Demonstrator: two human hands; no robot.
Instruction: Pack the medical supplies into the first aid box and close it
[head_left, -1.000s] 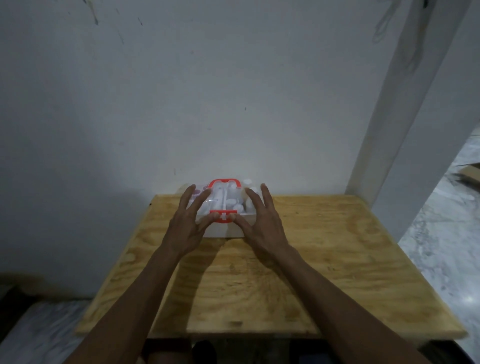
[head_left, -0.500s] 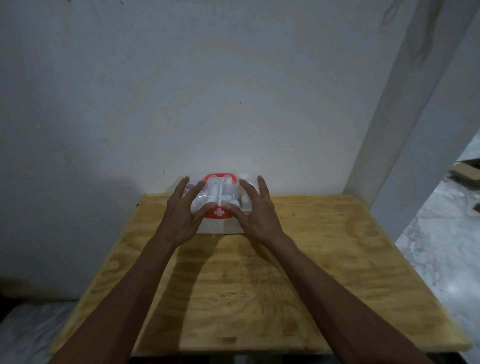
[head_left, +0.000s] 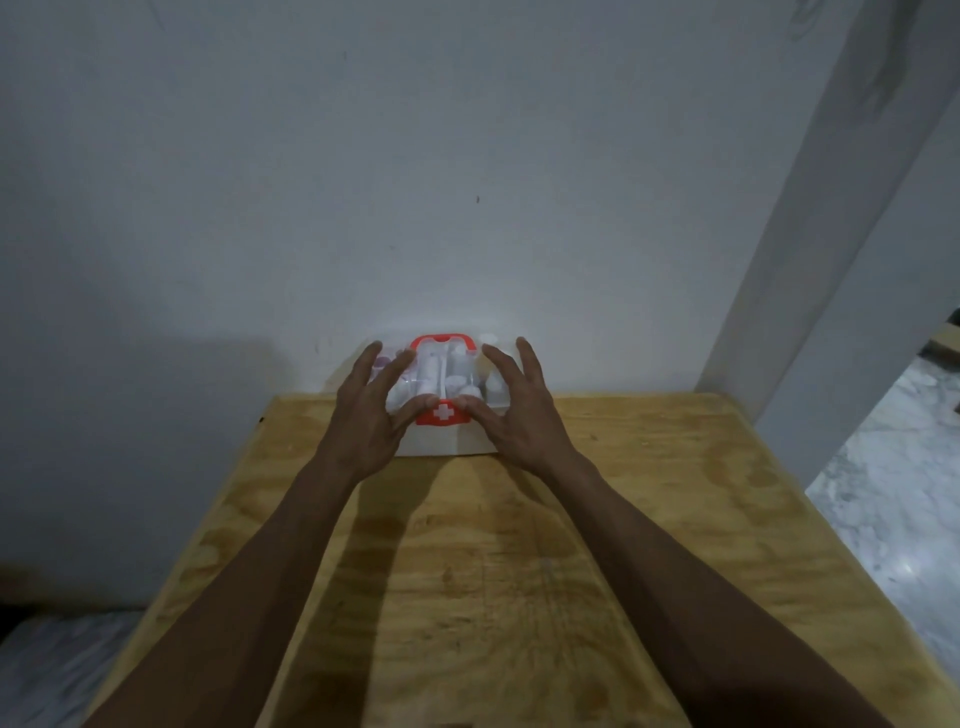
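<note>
A white first aid box (head_left: 441, 444) with a clear lid, a red handle (head_left: 442, 343) and a red latch with a white cross (head_left: 442, 414) stands at the far edge of the wooden table (head_left: 519, 545), against the wall. White supplies show through the lid. My left hand (head_left: 371, 415) lies on the lid's left side with fingers spread, its thumb tip beside the latch. My right hand (head_left: 514, 410) lies on the right side the same way. The box's side walls are hidden behind my hands.
A grey-white wall (head_left: 415, 182) rises right behind the box. A white column (head_left: 841, 260) stands at the right rear, with marble floor (head_left: 898, 467) beyond the table's right edge. Floor also shows at the lower left.
The red latch has swung down over the box's front, showing its white cross. My hands stay on the lid, thumbs at the latch. The view has tilted slightly.
</note>
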